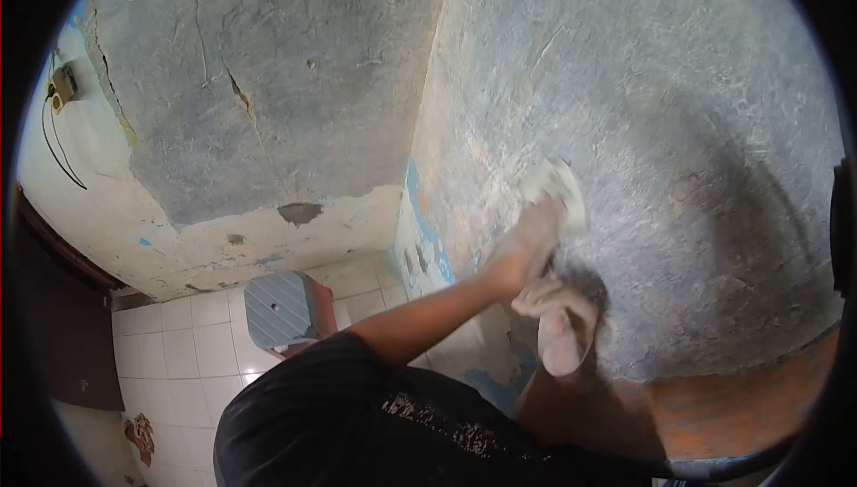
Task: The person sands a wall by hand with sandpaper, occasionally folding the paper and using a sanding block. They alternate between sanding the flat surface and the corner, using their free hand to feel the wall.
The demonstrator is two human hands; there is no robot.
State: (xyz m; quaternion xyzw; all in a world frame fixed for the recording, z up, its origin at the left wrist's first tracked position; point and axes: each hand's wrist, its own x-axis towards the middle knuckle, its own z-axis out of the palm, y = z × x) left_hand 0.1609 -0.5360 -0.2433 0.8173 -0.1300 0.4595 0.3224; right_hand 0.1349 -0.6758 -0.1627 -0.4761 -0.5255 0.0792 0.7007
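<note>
My left hand (531,241), coated in pale dust, presses a whitish pad (572,194) against the rough grey wall (643,112) on the right. The pad is smeared by motion, so its exact kind does not show. Just below, close to the same wall, is my right hand (564,313), also dusty, its fingers curled in. Whether anything is inside those fingers I cannot make out. My left arm reaches across from a black sleeve; most of my right forearm is low in the view and partly dark.
A grey-topped step stool (278,310) stands on the white tiled floor (178,389) in the corner. The facing wall (303,67) has cracks and peeling paint. A socket (62,85) with a cable hangs at left. A crumpled cloth (140,436) lies on the floor.
</note>
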